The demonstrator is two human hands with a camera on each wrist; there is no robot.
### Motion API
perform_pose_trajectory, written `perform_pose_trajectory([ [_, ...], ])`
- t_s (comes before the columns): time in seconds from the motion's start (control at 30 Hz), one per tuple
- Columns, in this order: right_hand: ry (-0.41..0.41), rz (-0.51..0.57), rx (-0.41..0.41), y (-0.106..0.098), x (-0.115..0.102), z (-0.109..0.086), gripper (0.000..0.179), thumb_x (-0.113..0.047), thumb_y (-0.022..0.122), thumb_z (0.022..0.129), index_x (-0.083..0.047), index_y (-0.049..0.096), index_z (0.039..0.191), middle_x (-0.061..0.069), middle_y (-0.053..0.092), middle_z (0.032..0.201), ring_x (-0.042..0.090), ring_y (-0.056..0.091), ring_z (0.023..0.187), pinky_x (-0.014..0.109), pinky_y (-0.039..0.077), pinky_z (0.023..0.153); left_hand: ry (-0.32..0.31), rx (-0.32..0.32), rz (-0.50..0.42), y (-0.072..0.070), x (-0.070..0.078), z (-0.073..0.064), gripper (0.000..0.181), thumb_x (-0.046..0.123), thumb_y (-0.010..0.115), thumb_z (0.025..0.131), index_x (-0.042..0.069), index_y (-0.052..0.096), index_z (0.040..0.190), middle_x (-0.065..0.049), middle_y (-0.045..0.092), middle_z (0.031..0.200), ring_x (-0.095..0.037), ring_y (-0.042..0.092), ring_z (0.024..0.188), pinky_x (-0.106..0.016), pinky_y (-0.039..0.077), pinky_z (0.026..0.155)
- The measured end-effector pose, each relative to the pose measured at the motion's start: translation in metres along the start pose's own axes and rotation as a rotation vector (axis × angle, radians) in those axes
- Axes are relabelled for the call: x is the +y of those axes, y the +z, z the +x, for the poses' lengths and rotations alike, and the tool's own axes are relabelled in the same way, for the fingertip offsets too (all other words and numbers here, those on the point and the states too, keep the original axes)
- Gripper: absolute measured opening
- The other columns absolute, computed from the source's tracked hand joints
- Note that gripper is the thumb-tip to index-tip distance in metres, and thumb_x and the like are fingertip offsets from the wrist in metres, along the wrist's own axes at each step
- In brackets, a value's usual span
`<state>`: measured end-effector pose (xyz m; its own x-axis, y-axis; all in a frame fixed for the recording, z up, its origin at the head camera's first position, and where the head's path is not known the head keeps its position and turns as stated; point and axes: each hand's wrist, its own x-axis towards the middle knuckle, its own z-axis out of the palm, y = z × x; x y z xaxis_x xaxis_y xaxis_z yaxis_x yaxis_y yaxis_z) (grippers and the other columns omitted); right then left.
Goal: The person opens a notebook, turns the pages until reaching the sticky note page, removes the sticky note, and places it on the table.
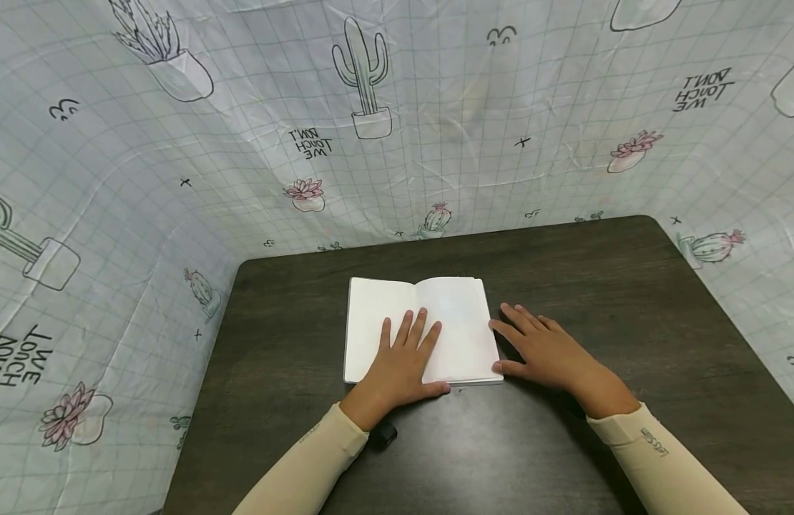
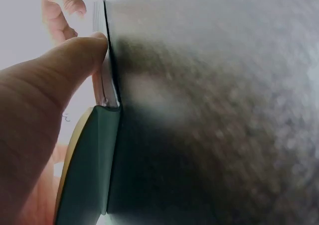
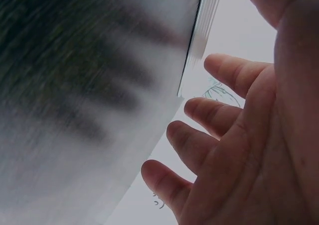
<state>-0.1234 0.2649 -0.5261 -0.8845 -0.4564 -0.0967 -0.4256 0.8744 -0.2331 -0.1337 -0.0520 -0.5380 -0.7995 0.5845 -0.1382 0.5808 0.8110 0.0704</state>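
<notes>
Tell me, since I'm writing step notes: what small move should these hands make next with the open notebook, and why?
Perhaps let the right hand lift the right page by its outer edge: that hand is right beside it, fingers spread, while the left hand lies across the open notebook, which could steady it.

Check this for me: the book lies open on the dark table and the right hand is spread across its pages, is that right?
Not quite. The head view shows the left hand spread across the pages, not the right hand. The book does lie open on the dark table.
</notes>
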Motion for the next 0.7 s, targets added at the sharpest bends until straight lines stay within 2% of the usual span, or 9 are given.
perform_pose_trajectory([
  [0.47,-0.021,0.013,0.009,-0.002,-0.0031,0.0001,0.082,-0.06,0.07,0.101,-0.013,0.047,0.165,0.024,0.033,0.173,0.048,0.035,0.158,0.071,0.035,0.118,0.0,0.036,0.01,-0.003,-0.0028,-0.003,0.115,0.084,0.058,0.093,0.02,0.012,0.176,-0.012,0.001,0.183,-0.034,0.005,0.169,-0.062,0.011,0.132],
  [0.7,-0.019,0.023,0.001,-0.0002,-0.0023,0.0018,0.083,-0.061,0.069,0.101,-0.013,0.046,0.165,0.023,0.032,0.174,0.048,0.033,0.159,0.072,0.034,0.119,-0.007,0.042,0.004,-0.0048,-0.0045,-0.0055,0.117,0.083,0.059,0.094,0.018,0.008,0.176,-0.011,0.0,0.183,-0.032,0.004,0.169,-0.059,0.012,0.133],
])
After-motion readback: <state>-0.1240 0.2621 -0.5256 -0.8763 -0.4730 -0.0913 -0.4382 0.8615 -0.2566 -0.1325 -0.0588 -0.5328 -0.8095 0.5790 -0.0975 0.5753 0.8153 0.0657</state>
